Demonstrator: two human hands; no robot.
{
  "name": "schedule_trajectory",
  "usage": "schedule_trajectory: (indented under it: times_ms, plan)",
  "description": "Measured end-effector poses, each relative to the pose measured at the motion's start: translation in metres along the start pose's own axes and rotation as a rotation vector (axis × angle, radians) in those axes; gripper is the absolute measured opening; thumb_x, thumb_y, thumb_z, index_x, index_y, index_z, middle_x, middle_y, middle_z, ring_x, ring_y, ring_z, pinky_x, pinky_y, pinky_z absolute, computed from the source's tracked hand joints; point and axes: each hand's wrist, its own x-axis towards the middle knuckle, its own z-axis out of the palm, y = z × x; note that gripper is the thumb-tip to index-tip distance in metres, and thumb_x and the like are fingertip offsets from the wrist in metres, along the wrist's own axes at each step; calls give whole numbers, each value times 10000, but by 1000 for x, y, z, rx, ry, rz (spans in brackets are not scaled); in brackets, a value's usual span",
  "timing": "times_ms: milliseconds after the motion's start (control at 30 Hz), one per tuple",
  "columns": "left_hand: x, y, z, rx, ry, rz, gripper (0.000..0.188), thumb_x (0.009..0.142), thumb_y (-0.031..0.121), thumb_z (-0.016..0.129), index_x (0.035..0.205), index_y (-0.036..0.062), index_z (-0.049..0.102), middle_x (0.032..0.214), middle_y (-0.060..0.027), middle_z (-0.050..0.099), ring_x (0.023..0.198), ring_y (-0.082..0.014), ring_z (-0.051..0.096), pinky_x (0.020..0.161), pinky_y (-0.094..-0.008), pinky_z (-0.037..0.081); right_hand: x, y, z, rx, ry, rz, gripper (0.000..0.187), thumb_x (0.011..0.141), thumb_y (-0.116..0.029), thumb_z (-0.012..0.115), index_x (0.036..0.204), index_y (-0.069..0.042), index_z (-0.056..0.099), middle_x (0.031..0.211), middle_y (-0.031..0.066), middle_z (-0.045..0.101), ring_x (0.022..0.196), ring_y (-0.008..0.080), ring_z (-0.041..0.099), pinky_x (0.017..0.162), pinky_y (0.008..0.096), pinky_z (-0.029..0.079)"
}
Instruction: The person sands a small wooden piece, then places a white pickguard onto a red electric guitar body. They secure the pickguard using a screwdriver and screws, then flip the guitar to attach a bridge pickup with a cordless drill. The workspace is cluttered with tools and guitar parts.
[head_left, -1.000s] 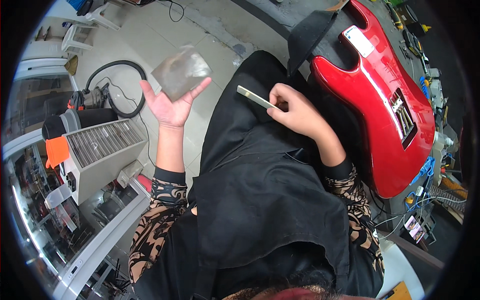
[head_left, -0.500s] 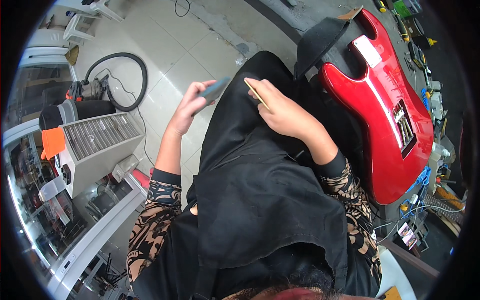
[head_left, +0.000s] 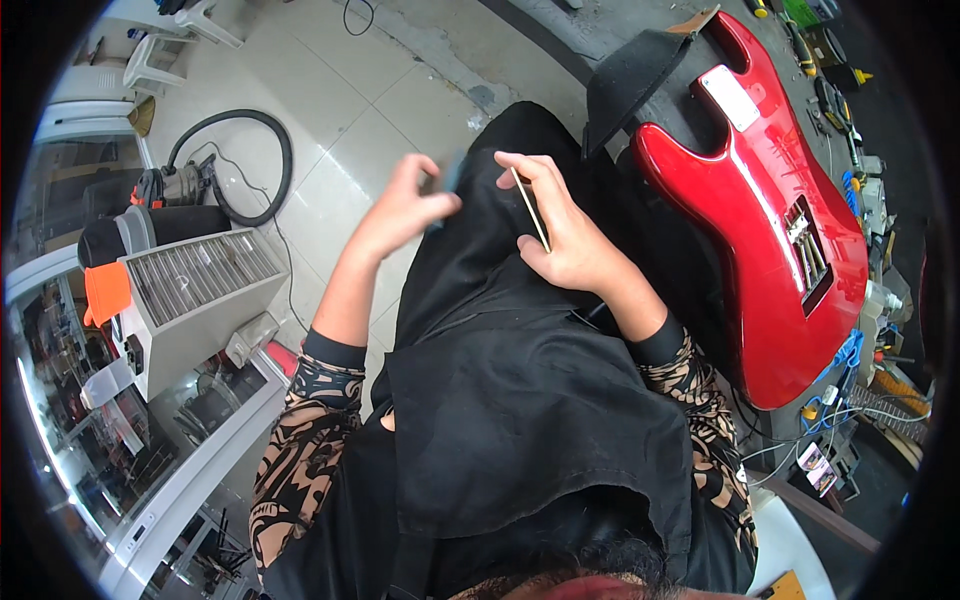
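Note:
Over my black-clad lap, my left hand (head_left: 402, 212) is closed on a flat blue-grey piece (head_left: 453, 182), smeared by motion and mostly hidden behind the fingers. It could be an abrasive sheet or pad, but its kind is unclear. My right hand (head_left: 568, 225) grips a thin, pale yellowish strip (head_left: 530, 205) by its ends, seen almost edge-on. A small gap separates the two pieces. To the right of my legs lies a glossy red electric guitar body (head_left: 750, 230), its back up, with a pale metal plate (head_left: 733, 98) and an open cavity (head_left: 808, 256).
A black curved cover (head_left: 640, 88) sits by the guitar's upper end. Pliers, cables and other tools crowd the bench (head_left: 850, 170) at right. On the left stand a vacuum cleaner (head_left: 180, 185) with its hose looped on the tiles, and a cabinet of narrow drawers (head_left: 200, 290).
My left hand has turned and shifted right with the blue-grey piece, now closer to my right hand. My right hand has dipped slightly, and its strip stands more upright in view.

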Motion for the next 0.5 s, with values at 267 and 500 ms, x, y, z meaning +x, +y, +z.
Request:
schedule_trajectory:
  times_ms: [267, 500]
  plan:
    - [-27, 37, -30, -313, 199, 470, 668, 819, 223, 764, 1445, 78, 584, 1489, -153, 547, 1429, -347, 525, 1167, -501, 465, 24, 18, 16, -2, 73, -70, 804, 777, 205, 533, 1533, -51, 437, 1435, 204, 504, 1396, 397, 539, 1161, 429, 466]
    - [-60, 71, 21, 615, 250, 1006, 790, 616, 163, 838, 1396, 233, 737, 1557, -15, 608, 1341, -425, 542, 1117, -526, 506, 30, 28, 17, 64, 25, -86, 746, 842, 164, 541, 1557, 10, 395, 1459, 235, 489, 1411, 442, 522, 1175, 460, 459]
